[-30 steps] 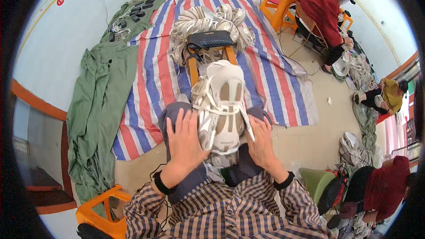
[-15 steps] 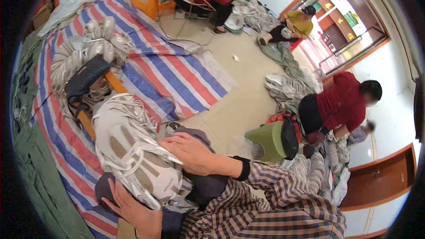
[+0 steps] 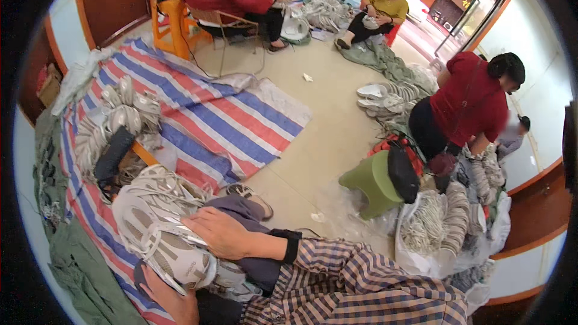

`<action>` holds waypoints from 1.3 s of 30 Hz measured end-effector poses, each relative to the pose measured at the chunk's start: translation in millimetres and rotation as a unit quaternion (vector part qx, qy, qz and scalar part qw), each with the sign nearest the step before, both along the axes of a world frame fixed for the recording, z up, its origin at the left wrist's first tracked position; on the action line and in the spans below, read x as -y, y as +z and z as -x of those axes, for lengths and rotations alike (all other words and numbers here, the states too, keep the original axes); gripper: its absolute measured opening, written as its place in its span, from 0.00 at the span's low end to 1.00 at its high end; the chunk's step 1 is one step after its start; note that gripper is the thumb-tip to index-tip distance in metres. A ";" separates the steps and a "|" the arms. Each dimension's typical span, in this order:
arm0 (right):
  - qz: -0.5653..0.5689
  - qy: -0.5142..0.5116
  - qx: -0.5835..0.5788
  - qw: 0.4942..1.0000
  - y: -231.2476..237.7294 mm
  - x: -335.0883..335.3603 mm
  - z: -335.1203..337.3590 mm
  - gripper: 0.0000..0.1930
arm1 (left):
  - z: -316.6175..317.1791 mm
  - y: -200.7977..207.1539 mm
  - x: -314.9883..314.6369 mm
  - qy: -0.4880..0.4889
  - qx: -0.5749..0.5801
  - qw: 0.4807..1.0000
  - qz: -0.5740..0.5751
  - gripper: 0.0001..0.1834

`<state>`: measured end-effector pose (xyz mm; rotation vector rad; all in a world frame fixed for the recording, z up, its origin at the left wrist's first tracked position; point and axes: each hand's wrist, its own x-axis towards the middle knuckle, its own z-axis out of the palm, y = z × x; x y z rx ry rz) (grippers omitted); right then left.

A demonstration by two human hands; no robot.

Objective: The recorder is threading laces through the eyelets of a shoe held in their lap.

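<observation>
The step in hand looks to be steadying one off-white sneaker with tan mesh panels (image 3: pixel 174 256), which rests over the lap, near left in the scene, between the person's two hands. A flat off-white shoelace (image 3: pixel 162 226) crosses its upper, and more loose laces lie just beyond it; whether the crossing lace is knotted is too small to tell.

The right hand (image 3: pixel 223 232) lies along the shoe's right side, with its fingers stretched out and close together and the tips at the upper's edge. It seems to press rather than pinch. The left hand (image 3: pixel 171 301) is against the near left side, low down; how its fingers bend, and whether they grip, I cannot tell.

Just beyond the shoe stands an orange bar-like support (image 3: pixel 144 155), with a dark blue textured pouch (image 3: pixel 115 153) on it. Past that, far left, a heap of beige and white sneakers (image 3: pixel 129 111) sits on a red, white and blue striped plastic sheet (image 3: pixel 226 144). To the right are a green plastic stool (image 3: pixel 374 186) and a co-worker in a dark red top (image 3: pixel 466 99), bent over more shoes.

In my judgement, any next move at the lace calls for one hand to hold the shoe level while the other frees its fingertips to take hold of the lace, without rolling the shoe off the lap.
</observation>
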<state>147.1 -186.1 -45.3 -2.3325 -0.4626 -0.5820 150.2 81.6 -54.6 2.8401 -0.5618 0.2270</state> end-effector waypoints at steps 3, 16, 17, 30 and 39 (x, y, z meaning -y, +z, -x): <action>0.019 0.009 0.008 1.000 -0.6 5.2 5.4 0.31 | -2.0 2.7 1.5 -0.014 0.001 1.000 -0.012 0.54; -0.005 0.003 0.089 0.996 17.2 7.9 7.4 0.20 | 1.4 28.0 31.1 -0.061 0.088 0.993 0.045 0.38; 0.003 -0.015 0.107 0.994 16.1 12.8 6.0 0.22 | 2.9 32.6 35.5 -0.049 0.059 0.995 0.067 0.40; 0.056 -0.036 0.007 0.998 3.3 0.8 22.1 0.26 | 56.0 66.8 54.0 0.069 0.013 0.989 0.132 0.33; 0.040 -0.017 -0.004 0.999 8.6 -3.7 18.5 0.24 | 32.5 37.0 53.4 0.097 0.112 0.987 0.067 0.28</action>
